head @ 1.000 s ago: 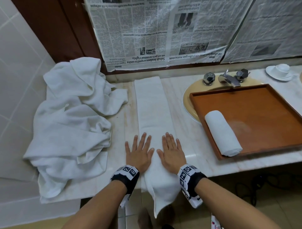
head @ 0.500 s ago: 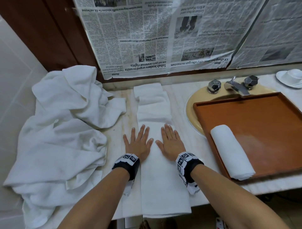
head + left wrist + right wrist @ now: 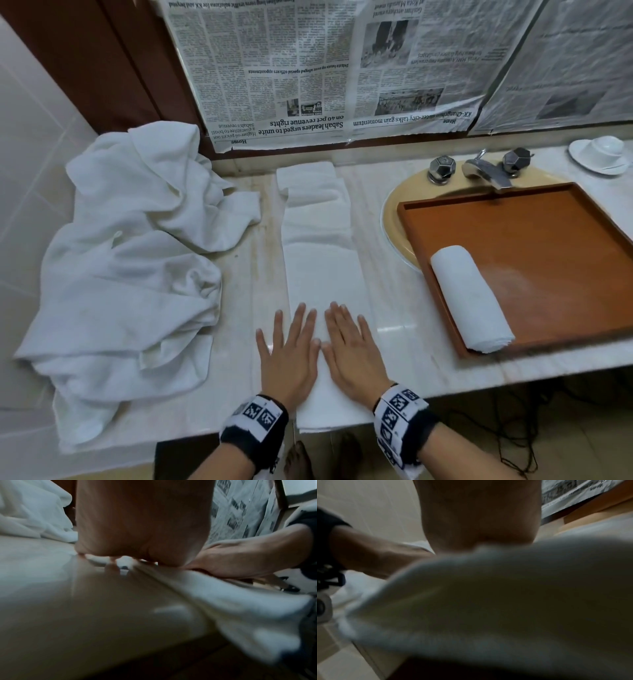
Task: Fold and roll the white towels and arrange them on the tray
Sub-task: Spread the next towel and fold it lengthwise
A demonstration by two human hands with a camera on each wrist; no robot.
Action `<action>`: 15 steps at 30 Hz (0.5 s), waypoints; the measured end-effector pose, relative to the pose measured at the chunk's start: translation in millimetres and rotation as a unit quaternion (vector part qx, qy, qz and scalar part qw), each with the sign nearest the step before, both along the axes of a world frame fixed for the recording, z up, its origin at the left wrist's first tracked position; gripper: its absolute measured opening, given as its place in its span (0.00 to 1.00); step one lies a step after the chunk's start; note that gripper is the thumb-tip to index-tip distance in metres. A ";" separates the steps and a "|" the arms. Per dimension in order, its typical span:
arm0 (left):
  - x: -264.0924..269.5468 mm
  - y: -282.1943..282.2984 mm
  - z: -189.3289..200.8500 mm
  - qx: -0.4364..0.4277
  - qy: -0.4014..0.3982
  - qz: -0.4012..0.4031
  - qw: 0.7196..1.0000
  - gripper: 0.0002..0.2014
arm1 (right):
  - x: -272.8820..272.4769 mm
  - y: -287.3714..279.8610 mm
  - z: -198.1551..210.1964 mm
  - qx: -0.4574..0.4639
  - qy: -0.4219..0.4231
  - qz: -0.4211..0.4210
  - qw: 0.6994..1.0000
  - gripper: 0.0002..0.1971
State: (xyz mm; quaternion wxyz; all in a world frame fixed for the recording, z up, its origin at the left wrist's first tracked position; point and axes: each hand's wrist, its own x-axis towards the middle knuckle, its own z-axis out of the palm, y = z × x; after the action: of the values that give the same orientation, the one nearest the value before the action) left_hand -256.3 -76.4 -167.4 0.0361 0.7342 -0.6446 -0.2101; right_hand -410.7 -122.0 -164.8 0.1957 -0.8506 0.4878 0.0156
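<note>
done: one roll (image 3: 471,298) on the tray (image 3: 548,240) | now: both hands (image 3: 291,353) flat, fingers straight, on our folded strip (image 3: 325,274) — unrolled | left: the pile (image 3: 130,260) on the worktop

Right hand (image 3: 479,520) presses blurred white towel (image 3: 505,595).

Newspaper-covered wall (image 3: 308,68) behind marble counter (image 3: 404,308)
</note>
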 end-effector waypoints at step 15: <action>23.5 -58.4 15.4 0.061 -0.014 0.083 0.995 0.26 | -10.7 -31.2 -0.1 -0.025 0.015 0.003 1.000 0.38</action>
State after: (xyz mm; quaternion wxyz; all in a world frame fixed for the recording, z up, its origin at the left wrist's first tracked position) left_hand -232.8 -134.8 -152.0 -0.0003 0.7890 -0.5678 -0.2347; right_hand -421.4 -153.2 -164.9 0.1672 -0.8561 0.4887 0.0173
